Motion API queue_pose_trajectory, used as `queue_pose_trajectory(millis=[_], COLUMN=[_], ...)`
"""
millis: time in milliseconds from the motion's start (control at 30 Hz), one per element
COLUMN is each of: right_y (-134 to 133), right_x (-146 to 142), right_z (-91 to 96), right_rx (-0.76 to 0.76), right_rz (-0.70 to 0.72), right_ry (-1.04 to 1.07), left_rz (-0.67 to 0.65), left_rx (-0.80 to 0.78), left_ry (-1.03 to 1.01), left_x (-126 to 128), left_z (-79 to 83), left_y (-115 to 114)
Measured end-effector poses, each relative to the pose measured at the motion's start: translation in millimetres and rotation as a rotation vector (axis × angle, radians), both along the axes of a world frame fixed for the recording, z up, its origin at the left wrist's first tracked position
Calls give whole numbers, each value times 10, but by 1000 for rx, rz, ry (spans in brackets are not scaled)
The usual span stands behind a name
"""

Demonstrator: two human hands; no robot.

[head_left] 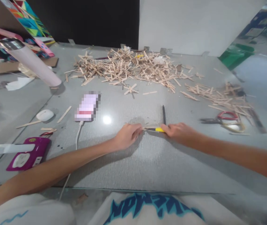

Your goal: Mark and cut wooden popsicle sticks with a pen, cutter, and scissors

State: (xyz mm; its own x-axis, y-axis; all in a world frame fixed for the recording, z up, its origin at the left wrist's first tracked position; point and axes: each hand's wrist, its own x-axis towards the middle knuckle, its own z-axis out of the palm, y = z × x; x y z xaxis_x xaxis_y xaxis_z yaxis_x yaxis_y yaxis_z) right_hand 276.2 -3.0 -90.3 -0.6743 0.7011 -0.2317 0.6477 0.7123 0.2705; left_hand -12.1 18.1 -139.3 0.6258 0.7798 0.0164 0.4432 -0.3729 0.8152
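Observation:
My left hand (pixel 128 136) is closed low over the tabletop, fingers pinched around a small tan wooden stick (pixel 144 128) of which only the end shows. Facing it, my right hand (pixel 177 132) grips a slim yellow-and-black tool (pixel 159 129); its dark end points left and meets the stick. Blur and size hide the exact kind of tool. Just beyond the right fingers a thin black rod (pixel 163 113) extends away from me; whether it touches the hand I cannot tell.
Flat wooden sticks (pixel 124 67) lie heaped along the back, with more (pixel 224 97) at right. Red-handled pliers (pixel 214 120) rest near my right arm. A phone (pixel 87 106), its white cable (pixel 78 136), a pink bottle (pixel 33 64) and a purple device (pixel 30 154) occupy the left.

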Motion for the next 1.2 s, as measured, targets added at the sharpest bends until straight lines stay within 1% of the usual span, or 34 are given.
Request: queue_pose_trajectory(millis=[67, 200, 300, 367, 500, 600, 667, 733, 800, 867, 933, 1000, 1067, 1133, 1200], right_y=[39, -74, -122, -85, 6, -1, -33, -72, -113, -156, -193, -221, -235, -240, -239], right_x=[21, -78, -103, -48, 91, 123, 115, 99, 87, 86, 97, 117, 138, 148, 137], right_z=[-33, 73, 113, 49, -153, -182, -118, -14, 102, 200, 257, 258, 212, 145, 91], right_rx=[-21, 94, 45, 22, 48, 49, 5, -71, -166, -265, -333, -377, -393, -390, -392], right_rz=[7, -28, -24, -23, -25, -33, -45, -86, -164, -250, -326, -386, -426, -447, -462], right_ry=[-10, -68, -48, -11, 82, 125, 136, 144, 187, 274, 370, 451, 528, 598, 652], left_rz=[2, 27, 29, 13, -12, -2, 8, 10, 10, 3, -2, 28, 74, 97, 94], left_rx=[-3, -1, 8, -6, -42, -42, -53, -84, -141, -216, -288, -332, -351, -348, -327], left_ry=[0, 9, 18, 19, 43, 55, 46, 3, -61, -115, -155, -190, -214, -225, -233], left_x=[3, 2, -3, -4, 1, 8, 13, 15, 10, -2, -16, -26, -27, -20, -7], left_z=[-4, -14, -14, -5, 23, 46, 67, 98, 135, 161, 158, 121, 69, 28, 10], left_y=[4, 8, 15, 27, 55, 58, 51, 39, 25, 14, 11, 14, 19, 15, -1])
